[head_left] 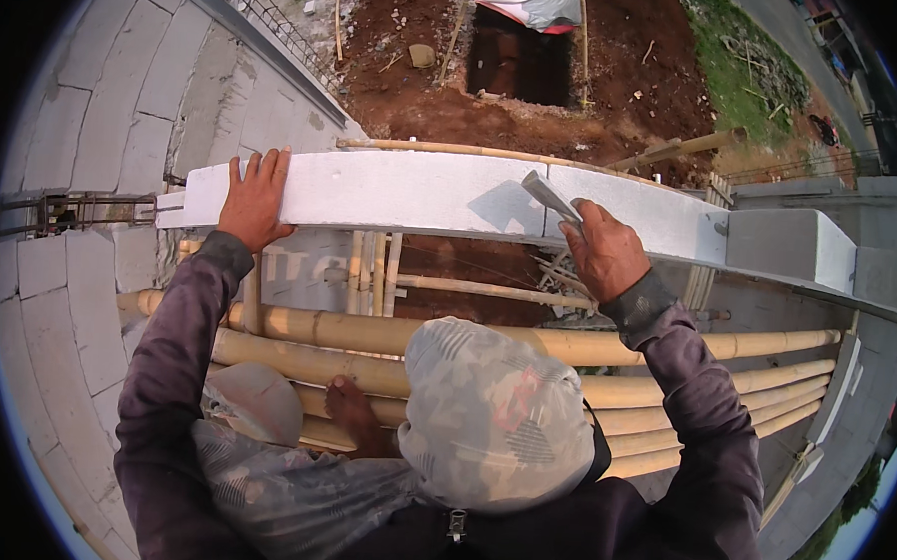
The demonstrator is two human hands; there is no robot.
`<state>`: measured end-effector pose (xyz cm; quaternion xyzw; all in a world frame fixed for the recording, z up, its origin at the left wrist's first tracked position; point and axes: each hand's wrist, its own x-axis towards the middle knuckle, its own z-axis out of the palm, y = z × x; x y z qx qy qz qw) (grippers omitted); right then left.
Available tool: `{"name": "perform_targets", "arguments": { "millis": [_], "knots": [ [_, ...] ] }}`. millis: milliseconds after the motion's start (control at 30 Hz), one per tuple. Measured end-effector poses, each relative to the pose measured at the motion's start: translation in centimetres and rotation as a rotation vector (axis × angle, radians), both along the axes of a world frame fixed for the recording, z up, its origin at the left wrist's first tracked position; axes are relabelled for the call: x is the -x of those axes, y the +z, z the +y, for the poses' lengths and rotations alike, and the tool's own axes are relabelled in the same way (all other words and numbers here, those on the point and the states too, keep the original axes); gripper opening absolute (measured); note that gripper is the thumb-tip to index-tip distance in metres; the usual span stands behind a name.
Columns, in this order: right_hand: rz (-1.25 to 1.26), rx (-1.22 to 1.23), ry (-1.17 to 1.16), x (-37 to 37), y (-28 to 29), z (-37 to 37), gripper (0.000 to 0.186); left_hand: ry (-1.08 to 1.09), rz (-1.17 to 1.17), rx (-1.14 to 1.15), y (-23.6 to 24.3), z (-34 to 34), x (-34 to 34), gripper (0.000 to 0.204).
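Observation:
A row of white lightweight concrete blocks (pixel 392 189) runs left to right in front of me, with a thin joint between two of them right of the middle. My left hand (pixel 257 204) rests on the row's left end, fingers spread over the top and far edge. In my right hand (pixel 607 249) is a grey flat-bladed trowel (pixel 545 195), gripped near its handle, which the fingers mostly hide. The blade tilts over the top near the joint and casts a broad shadow on the block. Whether it touches the surface I cannot tell.
Bamboo poles (pixel 366 330) lie below the row, with a bare foot (pixel 354 416) on them. A grey block wall (pixel 106 95) with exposed rebar (pixel 56 211) stands left. A greyer block (pixel 792 245) sits at the row's right end. Beyond, red soil surrounds a pit (pixel 518 63).

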<state>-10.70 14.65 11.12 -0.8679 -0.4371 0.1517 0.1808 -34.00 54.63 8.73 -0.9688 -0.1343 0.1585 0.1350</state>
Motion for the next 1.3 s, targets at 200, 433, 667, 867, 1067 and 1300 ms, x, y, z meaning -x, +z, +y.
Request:
{"name": "perform_targets", "arguments": {
  "millis": [200,433,667,867,1067,1300],
  "knots": [
    [0.030,-0.107,-0.060,1.1,-2.1,0.3,0.024,0.019,-0.010,0.076,0.0,0.4,0.2,0.115],
    [0.307,-0.246,0.081,0.1,0.2,6.1,0.040,0.090,-0.113,0.105,-1.9,0.2,1.6,0.112],
    [0.292,-0.057,0.170,3.7,2.7,18.1,0.035,0.324,-0.408,0.161,-5.0,-1.7,1.2,0.070],
    [0.094,-0.223,0.911,10.3,7.7,36.7,0.052,0.379,-0.470,0.189,-6.5,-1.9,-0.1,0.052],
    [-0.442,0.247,1.307,22.9,4.7,44.5,0.046,0.501,-0.273,0.148,-7.0,-2.8,-4.9,0.047],
    [-0.620,0.598,1.165,29.9,-4.8,42.4,0.027,0.448,-0.196,0.006,-6.9,-5.9,-3.2,0.049]
  ]
}}
